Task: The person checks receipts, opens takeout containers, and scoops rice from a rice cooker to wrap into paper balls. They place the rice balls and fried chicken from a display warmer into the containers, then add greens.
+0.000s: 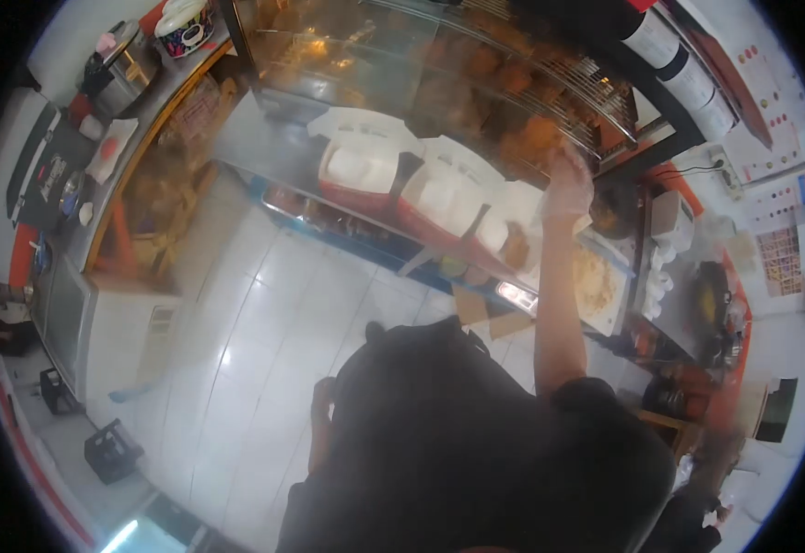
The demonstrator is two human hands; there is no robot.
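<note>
My right hand (568, 180), in a clear plastic glove, reaches up to the front of the display case. Its fingers are closed around an orange-brown piece of fried chicken (540, 135), though the haze blurs the grip. Below that forearm, an open takeaway box (522, 203) has a brown fried piece (516, 249) beside white rice. Two more open red-and-white boxes (358, 195) (434, 217) with white rice stand in a row to the left. My left hand (321, 398) hangs low beside my dark shirt; its fingers are mostly hidden.
The glass display case (329, 64) holds fried pieces on wire racks. A tray of pale crumbs (596, 286) sits right of my forearm. On the left are a metal pot (121, 74) and a white chest (117, 323). Another person's arm (711, 470) shows at lower right.
</note>
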